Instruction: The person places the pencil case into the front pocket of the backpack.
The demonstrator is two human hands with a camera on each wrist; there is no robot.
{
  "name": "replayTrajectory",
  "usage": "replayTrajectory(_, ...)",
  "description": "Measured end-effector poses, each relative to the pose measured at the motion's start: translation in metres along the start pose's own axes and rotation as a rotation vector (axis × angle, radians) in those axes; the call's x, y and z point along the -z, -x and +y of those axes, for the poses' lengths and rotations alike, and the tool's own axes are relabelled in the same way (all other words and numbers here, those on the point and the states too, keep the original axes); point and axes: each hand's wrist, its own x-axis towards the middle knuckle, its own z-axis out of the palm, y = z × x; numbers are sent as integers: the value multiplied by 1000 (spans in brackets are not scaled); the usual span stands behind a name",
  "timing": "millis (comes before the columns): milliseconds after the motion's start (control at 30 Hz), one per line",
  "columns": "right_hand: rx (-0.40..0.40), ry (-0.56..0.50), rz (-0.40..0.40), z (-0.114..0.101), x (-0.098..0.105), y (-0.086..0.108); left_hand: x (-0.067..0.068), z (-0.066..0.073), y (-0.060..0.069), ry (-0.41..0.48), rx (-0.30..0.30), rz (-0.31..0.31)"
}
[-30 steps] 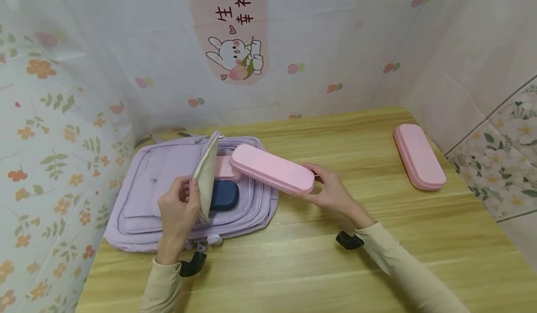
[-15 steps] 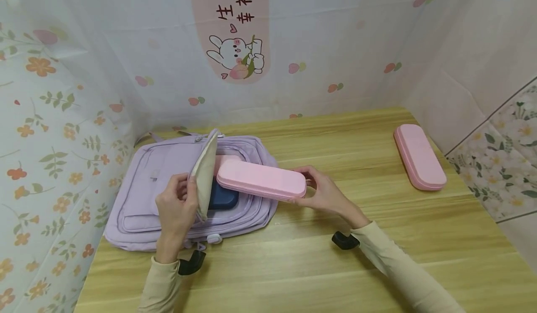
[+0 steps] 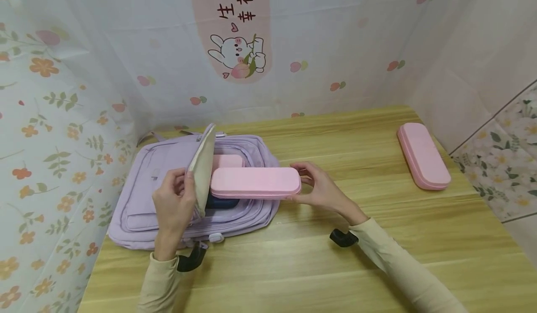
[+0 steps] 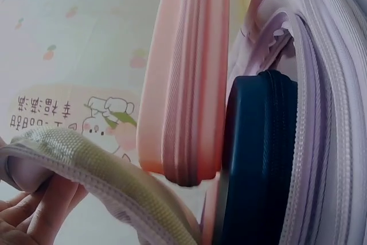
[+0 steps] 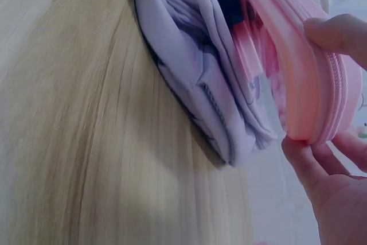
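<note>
A long pink case lies above the open pocket of a lavender backpack, its long axis running straight across from left to right in the head view. One rounded end points left, at the lined flap; the opposite end is in the right hand, thumb and fingers gripping either side. The left hand pinches the flap's edge and holds it raised. Inside the pocket, partly hidden under the held case, are a second pink case and a dark blue case; whether the held one touches them cannot be told. A third pink case rests near the right edge of the desk, slanting from far left to near right. The desk has yellowish wood grain; white fruit-printed cloth hangs behind, orange-flowered cloth at left
</note>
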Motion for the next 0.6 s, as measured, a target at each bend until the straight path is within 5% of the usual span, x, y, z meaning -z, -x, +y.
replayTrajectory(600,44,40,43,-9,-15,-15,2,12,-5,25,8,0)
